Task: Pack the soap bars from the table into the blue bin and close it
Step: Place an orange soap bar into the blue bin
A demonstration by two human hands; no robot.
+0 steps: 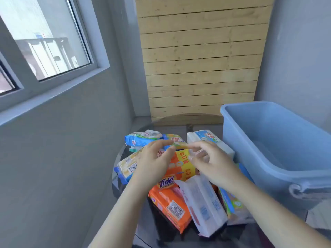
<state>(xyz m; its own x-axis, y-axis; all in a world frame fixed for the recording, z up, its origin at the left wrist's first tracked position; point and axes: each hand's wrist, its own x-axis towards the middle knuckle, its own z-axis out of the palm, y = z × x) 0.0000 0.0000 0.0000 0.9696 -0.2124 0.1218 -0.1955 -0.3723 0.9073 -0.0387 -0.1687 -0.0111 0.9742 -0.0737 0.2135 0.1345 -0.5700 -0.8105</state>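
Blue bin (279,151) holds nothing visible; both hands (155,163) hover loosely curled over soap packs (172,206).

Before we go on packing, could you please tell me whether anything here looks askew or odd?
Nothing looks damaged or spilled. The wrapped soap packs lie in a loose, overlapping heap on the round glass table; a white pack leans tilted across the orange Tide pack. The blue plastic bin stands open, no soap visible inside.
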